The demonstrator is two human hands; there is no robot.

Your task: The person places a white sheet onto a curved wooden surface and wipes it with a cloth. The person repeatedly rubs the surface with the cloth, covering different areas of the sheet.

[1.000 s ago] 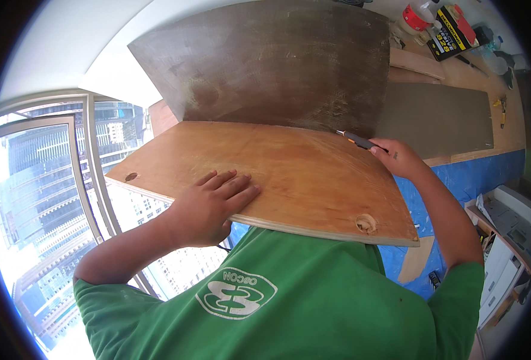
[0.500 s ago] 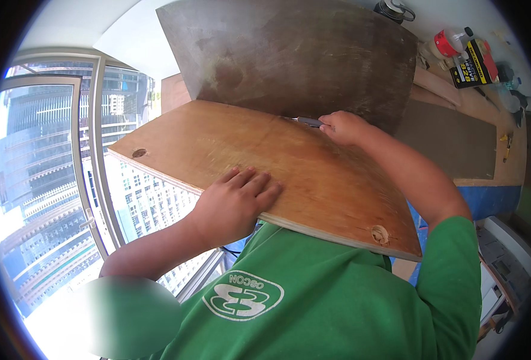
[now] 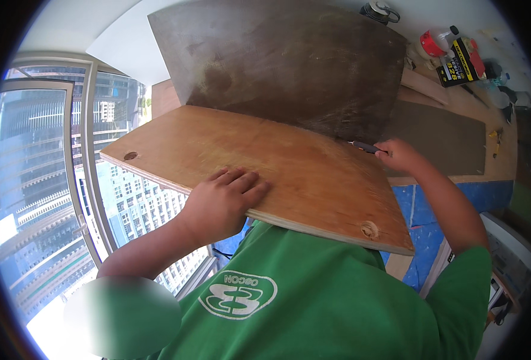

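A brown plywood panel (image 3: 277,159) with round recesses at two corners lies in front of my body. My left hand (image 3: 223,198) rests on its near edge, fingers laid over the top face. Against the panel's far edge stands a dark brown sheet (image 3: 289,66), its surface scuffed. My right hand (image 3: 399,156) is closed around the grey handle of a utility knife (image 3: 367,147). The blade end points left and sits at the seam between panel and sheet, near the panel's right end; the tip is hard to make out.
A grey-brown sheet (image 3: 439,141) lies on the workbench at right, with a yellow cutter (image 3: 495,142) beside it. Farther back are a plastic bottle (image 3: 438,42), a black-and-yellow can (image 3: 460,65) and a dark jar (image 3: 379,12). A glass window (image 3: 34,174) stands at left.
My right hand has drawn the knife rightward and nearer along the seam, from mid-edge toward the panel's right end. My left hand stays on the panel; the whole view has shifted slightly.
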